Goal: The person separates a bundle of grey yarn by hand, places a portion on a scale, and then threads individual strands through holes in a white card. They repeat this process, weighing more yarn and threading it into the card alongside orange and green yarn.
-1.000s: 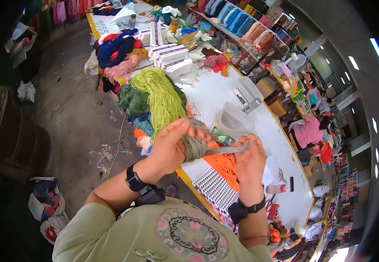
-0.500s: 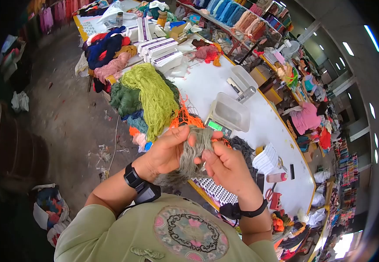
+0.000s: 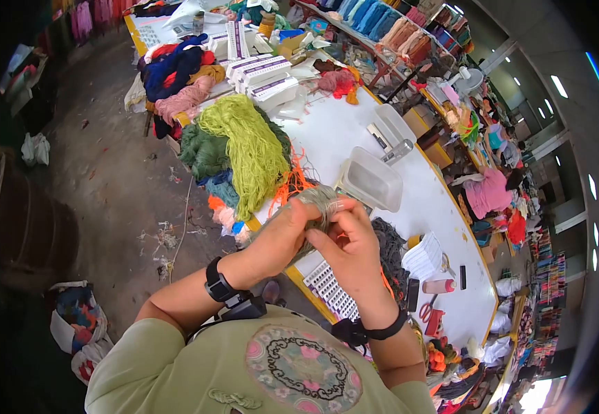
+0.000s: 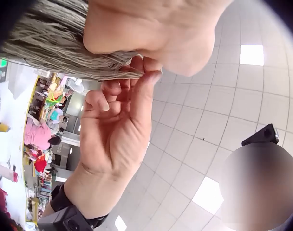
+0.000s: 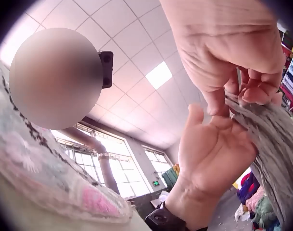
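Grey yarn point(image 3: 321, 197) could tangle if strands slip—left hand point(image 3: 270, 240) cradles it in curled fingers, right hand point(image 3: 356, 254) pinches.

Pale grn short-slv top point(image 3: 196, 366), rnd pink floral patch point(image 3: 303, 367) w/ blk scrollwork, knotted fastener point(image 3: 236, 399); blk wrist cams point(image 3: 244, 306).

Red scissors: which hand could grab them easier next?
Probably the right hand: it's nearer the scissors, which lie past its wrist. The left hand is farther across. Both hold grey yarn, though, so the right would likely let go first.
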Demonstrator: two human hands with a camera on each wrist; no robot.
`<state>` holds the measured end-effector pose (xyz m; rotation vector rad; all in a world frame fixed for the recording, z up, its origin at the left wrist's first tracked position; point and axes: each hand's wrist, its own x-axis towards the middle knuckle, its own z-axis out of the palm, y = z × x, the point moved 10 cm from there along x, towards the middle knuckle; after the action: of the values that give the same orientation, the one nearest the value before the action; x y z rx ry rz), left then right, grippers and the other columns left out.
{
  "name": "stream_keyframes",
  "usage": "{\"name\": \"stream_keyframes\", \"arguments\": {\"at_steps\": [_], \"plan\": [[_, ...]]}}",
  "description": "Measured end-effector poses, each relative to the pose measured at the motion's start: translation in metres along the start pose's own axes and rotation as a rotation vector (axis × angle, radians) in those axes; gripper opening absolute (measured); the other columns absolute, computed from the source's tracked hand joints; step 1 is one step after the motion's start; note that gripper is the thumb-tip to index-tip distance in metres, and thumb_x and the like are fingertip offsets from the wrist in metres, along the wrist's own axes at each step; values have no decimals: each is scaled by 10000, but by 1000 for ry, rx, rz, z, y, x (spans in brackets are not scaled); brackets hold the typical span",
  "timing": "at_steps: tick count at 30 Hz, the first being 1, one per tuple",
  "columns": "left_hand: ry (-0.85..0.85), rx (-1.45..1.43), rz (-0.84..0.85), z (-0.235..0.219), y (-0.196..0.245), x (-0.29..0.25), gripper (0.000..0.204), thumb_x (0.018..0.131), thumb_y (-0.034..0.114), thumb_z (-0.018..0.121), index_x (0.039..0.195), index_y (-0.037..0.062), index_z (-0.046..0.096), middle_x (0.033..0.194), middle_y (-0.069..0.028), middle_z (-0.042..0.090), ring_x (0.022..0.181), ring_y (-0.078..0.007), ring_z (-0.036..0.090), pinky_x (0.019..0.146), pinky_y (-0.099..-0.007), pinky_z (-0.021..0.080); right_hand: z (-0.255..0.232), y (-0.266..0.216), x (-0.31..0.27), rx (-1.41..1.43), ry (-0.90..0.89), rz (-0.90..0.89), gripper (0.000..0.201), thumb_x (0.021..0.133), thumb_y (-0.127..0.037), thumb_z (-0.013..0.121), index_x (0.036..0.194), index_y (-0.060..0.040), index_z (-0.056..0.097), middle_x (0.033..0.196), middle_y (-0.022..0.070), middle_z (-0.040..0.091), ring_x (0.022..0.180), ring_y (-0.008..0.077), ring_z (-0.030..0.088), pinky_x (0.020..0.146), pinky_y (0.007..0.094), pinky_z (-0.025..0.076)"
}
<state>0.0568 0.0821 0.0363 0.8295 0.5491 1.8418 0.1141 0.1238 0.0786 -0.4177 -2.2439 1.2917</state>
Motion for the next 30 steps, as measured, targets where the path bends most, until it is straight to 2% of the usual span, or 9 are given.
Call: {"name": "stream_keyframes", "arguments": {"at_steps": [2,4,6,8,12,14,20,26,30], "plan": [[33,214,30,-6,2,-1,879,900,716,237,1308,-15,502,1269,-108,557,1199,-208,509,1029,-363,386,-3,-2,6,-63,46,-60,105,860,-49,660,946,-21,607,971,25,528,661,69,511,577,214,426],[107,277,37,-20,13,-6,809,918,686,266,1215,-7,560,1196,-109,583,1130,-217,548,987,-367,422,8,37,3,318,-116,407,76,929,-120,602,917,-45,598,837,9,561,587,62,495,516,211,408],[180,335,38,-45,19,-17,753,935,655,295,1121,1,618,1123,-110,609,1060,-225,587,945,-372,458,-3,30,10,456,-65,385,156,981,-202,542,912,-68,581,738,3,572,533,66,491,476,208,399],[176,-37,-4,-79,11,-32,546,987,496,416,956,-4,634,937,-112,648,904,-234,642,822,-372,525,-32,25,25,752,-26,301,171,993,-226,517,946,-68,563,780,32,588,577,90,536,490,219,427],[488,-42,-36,-148,9,-93,537,990,463,439,635,72,540,715,-100,606,703,-235,620,670,-388,539,-108,10,67,865,79,7,156,1002,-204,480,972,-57,525,871,75,592,787,174,601,774,347,524],[725,-152,-113,-184,-9,-137,557,988,458,452,558,104,452,620,-71,529,624,-220,563,610,-367,510,-140,0,90,860,108,-115,162,995,-205,492,974,-46,518,923,81,591,891,185,598,980,416,457],[1141,-22,-221,-267,-39,-281,531,966,412,520,533,132,391,534,-28,391,539,-200,481,503,-359,440,-238,-3,161,729,171,-299,180,996,-187,489,983,-9,514,981,112,583,956,224,593,1050,439,411],[1726,-149,12,-338,-66,-473,428,921,405,597,628,141,428,578,-38,434,568,-198,461,587,-373,420,-339,18,219,559,453,-329,178,993,-160,489,1022,14,516,985,131,581,966,262,595,1022,414,442],[1863,-143,126,-344,-73,-538,416,914,401,607,636,138,444,583,-33,440,572,-194,466,606,-368,426,-370,34,229,496,554,-288,175,996,-150,481,1026,19,517,968,126,588,960,258,603,993,393,460]]}}
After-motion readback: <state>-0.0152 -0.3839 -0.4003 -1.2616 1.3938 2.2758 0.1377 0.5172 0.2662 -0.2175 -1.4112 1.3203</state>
